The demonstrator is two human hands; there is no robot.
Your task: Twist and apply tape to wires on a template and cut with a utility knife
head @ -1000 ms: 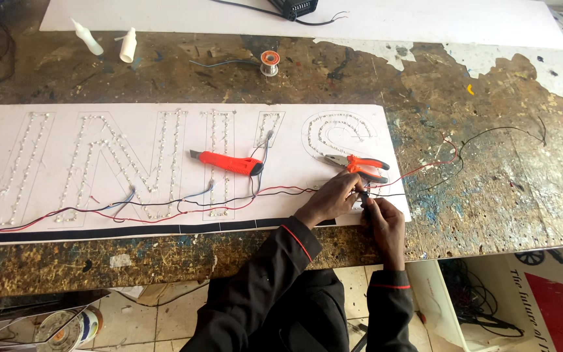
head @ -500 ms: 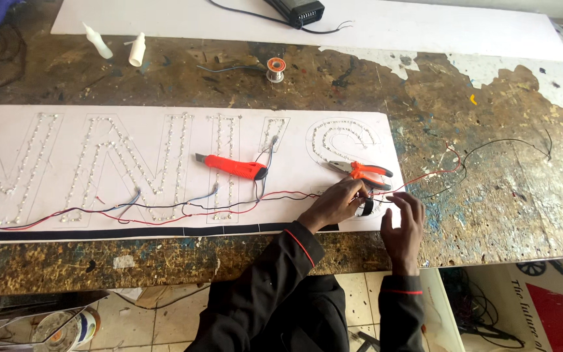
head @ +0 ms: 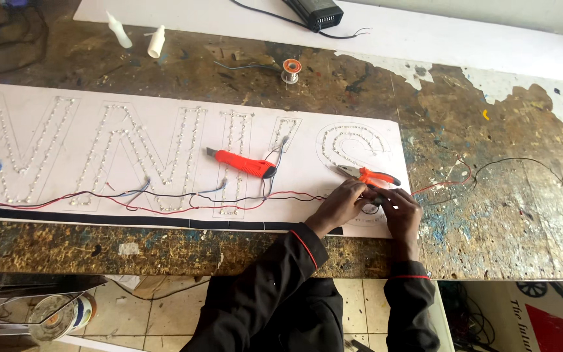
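**Both hands on wiring at the right end of a lettered sign board**

- Left hand (head: pixel 341 203): fingers curled and pinched on the red and black wires (head: pixel 294 195) at the lower right part of the board; exactly what the fingertips pinch is too small to tell.
- Right hand (head: pixel 399 212): fingers bent inward, meeting the left hand at the same spot; it seems to grip a small dark piece of the wiring, though what it is cannot be told.
- White sign board (head: pixel 164 104): lies flat on the workbench, with letter outlines filled by rows of small lights.
- Wires: run along the board's lower edge from the far left to the hands; thin leads continue right across the bench.
- Orange-handled pliers (head: pixel 369 176): lying on the board just above the hands, by the curved last letter.
- Orange utility knife (head: pixel 242 163): lying on the board, left of the pliers.
- Solder spool (head: pixel 290 68): on the bench beyond the board.
- Two white bottles (head: pixel 138 36): far left of the bench.
- Workbench (head: pixel 503 215): worn, paint-flecked wood.
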